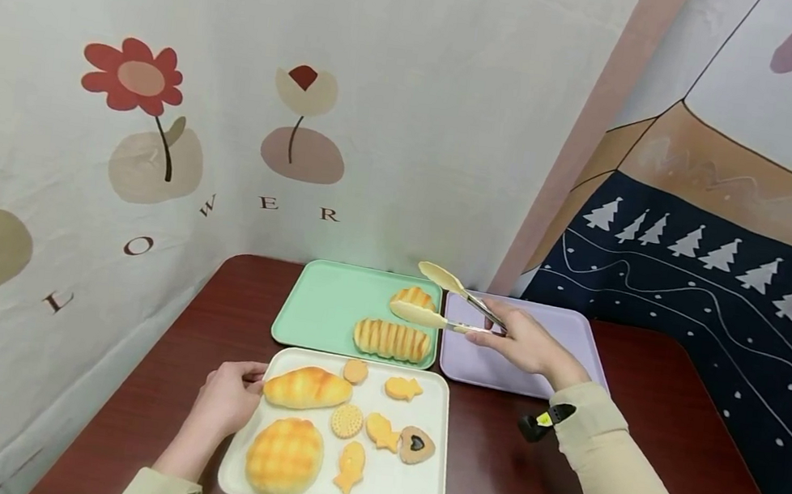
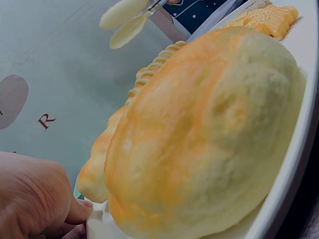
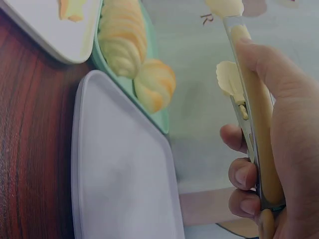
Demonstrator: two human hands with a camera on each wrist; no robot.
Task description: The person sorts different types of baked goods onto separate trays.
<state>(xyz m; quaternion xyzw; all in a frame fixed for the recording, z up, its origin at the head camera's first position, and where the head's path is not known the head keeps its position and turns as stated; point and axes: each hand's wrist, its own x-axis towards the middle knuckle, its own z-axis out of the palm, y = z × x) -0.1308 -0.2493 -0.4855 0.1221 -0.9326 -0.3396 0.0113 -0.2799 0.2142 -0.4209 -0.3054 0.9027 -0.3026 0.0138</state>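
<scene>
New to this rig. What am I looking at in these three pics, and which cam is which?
No machine here: a person works with two bare hands. The wide picture comes from a head-worn camera; the two close-ups come from cameras on each wrist.

On the dark wooden table lie a white tray of toy breads and biscuits, a green tray with two ridged loaves, and a purple tray.

The right hand grips cream tongs, tips apart above the green tray. The left hand rests at the white tray's edge, fingers touching a long loaf. The left wrist view is mostly filled by the round bun.
</scene>
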